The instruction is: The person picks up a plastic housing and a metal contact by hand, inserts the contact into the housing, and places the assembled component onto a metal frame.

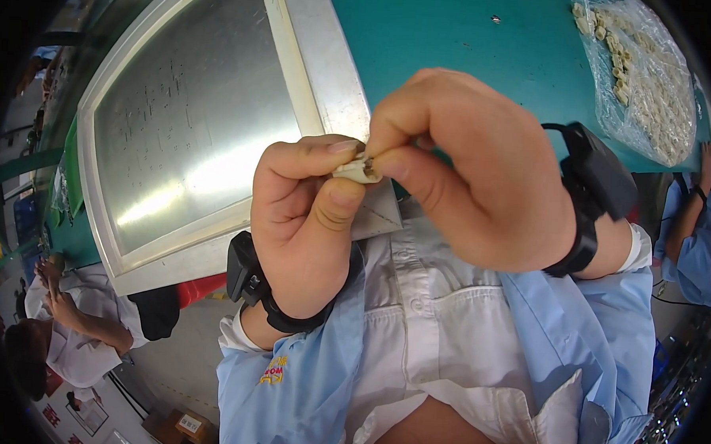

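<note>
A small cream-coloured moulded part, with a darker opening at its right end, is pinched between the thumb and forefinger of my left hand. Closed in a pinch at that opening is my right hand, its thumb and fingertip touching or nearly touching the part. Whatever those right fingers hold is too small and too covered to make out. Both hands are raised in front of my chest, over the near right corner of a framed metal-surfaced panel.
The green table extends behind my hands, with small metal bits near its far side. At the right lies a clear plastic bag of similar cream parts. One person is at the lower left; another person's arm shows at the right edge.
</note>
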The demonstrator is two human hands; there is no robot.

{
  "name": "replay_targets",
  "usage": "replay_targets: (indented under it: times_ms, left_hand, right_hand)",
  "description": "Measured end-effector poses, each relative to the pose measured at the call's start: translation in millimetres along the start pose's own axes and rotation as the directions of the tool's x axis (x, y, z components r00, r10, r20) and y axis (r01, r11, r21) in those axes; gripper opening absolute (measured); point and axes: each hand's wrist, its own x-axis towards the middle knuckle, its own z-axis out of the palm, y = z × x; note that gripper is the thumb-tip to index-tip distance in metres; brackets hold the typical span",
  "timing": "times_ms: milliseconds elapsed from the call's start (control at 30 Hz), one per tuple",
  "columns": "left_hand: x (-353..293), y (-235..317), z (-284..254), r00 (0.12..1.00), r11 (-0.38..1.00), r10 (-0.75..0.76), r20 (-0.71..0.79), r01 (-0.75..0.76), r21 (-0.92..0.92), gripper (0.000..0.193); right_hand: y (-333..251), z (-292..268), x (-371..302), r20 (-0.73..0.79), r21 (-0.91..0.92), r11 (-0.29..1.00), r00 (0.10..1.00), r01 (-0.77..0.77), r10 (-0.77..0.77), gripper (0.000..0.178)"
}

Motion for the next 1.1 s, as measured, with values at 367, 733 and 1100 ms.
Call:
replay_targets:
  times_ms: [367,733,1100]
  left_hand:
    - [-3,0,-1,1.0,0.999,0.02,0.022,-0.021,0.027,0.021]
    - [1,1,0,1.0,0.998,0.004,-0.01,-0.003,0.062,0.017]
    - [1,0,0,1.0,0.996,0.014,0.0,-0.014,0.087,0.016]
  right_hand:
    - [-8,-17,8,0.332,0.353,0.775,0.845,-0.524,0.42,0.005]
    - [1,3,-2,-0.021,-0.299,0.917,0.959,0.264,-0.283,0.023]
    - [11,10,-6,-0.072,-0.423,0.846,0.918,0.325,-0.389,0.031]
